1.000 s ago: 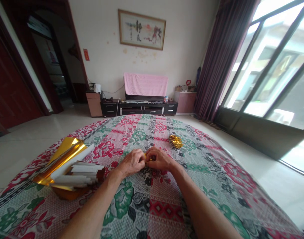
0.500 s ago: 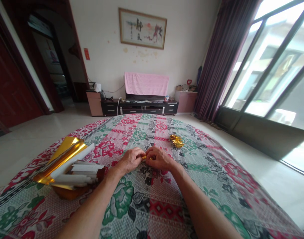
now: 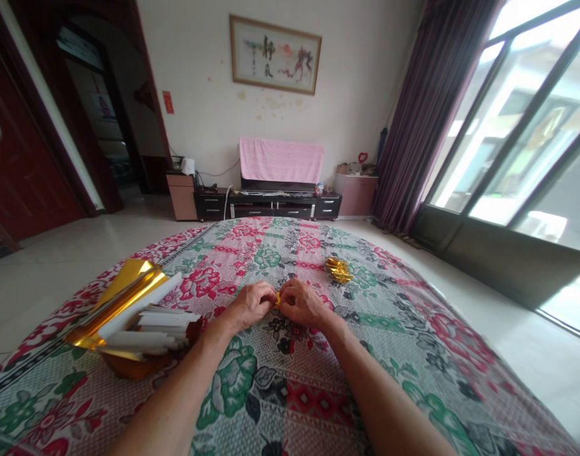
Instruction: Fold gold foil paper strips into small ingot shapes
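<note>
Head view: fwd/down over a tabletop [image 3: 389, 323] w/ flowered cloth, curved far edge, room beyond.
Red door [image 3: 28, 139]: far L, bkgd.
Gold sheet [image 3: 128, 297]: L side of tabletop, shiny, partly rolled; a bit soft in focus. Same spot as ½ sec ago.
White strips [image 3: 163, 320]: lying in a pile just R of & partly against the gold sheet, nr the left forearm. No. of strips: can't tell. Also unmoved, so no new one drawn off.
Left hand [image 3: 254, 303]: nr mid tabletop, fingers bent, thumb & fingertips narrow, pinching one side of the gold bit [image 3: 277, 299].
Gold bit: small, yellow-gold, btwn the two sets of fingertips, mostly hidden; exact shape n/a. Approx. same place as ½ sec ago, but now shows as one patch in the gap vs. two small glints then.
Pink cloth [image 3: 281, 159]: bkgd, draped over something on a low black cabinet [image 3: 211, 206].
Right hand [image 3: 305, 303]: facing the other, fingers curled in tight, narrow grip on the bit's other side; curled further vs. ½ sec ago. Means, I'd judge, grip was reset & handwork on this piece is still underway, not finished.
Gold bundle [image 3: 338, 270]: spiky folded foil, beyond & R of right hand, apart from it, untouched; unmoved.
Curtain [image 3: 427, 114]: purple, R bkgd, beside window [image 3: 508, 126].
</note>
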Available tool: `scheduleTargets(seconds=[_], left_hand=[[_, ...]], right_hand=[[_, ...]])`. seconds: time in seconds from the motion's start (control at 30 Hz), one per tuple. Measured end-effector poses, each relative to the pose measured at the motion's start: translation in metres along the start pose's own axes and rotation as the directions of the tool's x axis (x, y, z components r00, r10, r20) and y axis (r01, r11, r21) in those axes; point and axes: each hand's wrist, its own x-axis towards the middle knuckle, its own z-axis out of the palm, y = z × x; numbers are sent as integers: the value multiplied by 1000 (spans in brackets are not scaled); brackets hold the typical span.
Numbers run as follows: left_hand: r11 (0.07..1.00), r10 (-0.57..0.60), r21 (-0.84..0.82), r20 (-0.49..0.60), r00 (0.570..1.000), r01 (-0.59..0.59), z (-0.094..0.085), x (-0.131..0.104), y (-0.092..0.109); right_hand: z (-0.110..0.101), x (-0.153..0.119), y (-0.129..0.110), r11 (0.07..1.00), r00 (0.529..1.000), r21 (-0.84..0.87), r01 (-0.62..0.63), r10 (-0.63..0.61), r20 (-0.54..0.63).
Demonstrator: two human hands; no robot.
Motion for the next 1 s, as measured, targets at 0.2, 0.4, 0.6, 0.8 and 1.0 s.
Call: scheduleTargets(seconds=[0.2,0.4,0.6,0.8,1.0], left_hand=[[1000,-2,-5,-15,1000,1,-1,-1,3],[1000,2,-15,-13,1000,-2,-2,-1,4],[997,-54,-47,-35,998,53,-1,-2,1],[974,-198,-142,-173,965,175,2,-1,-7],[969,-243,-95,-258,935,226,0,0,-8]], right_hand=[[2,1,1,1000,1000,-5,6,-6,6],[0,1,-1,1000,1000,2,-14,14,5],[1,0,1,1000,1000,5,-17,17,8],[0,0,2,999,1000,25,-23,23,5],[-1,1,1,999,1000,19,-27,27,11]])
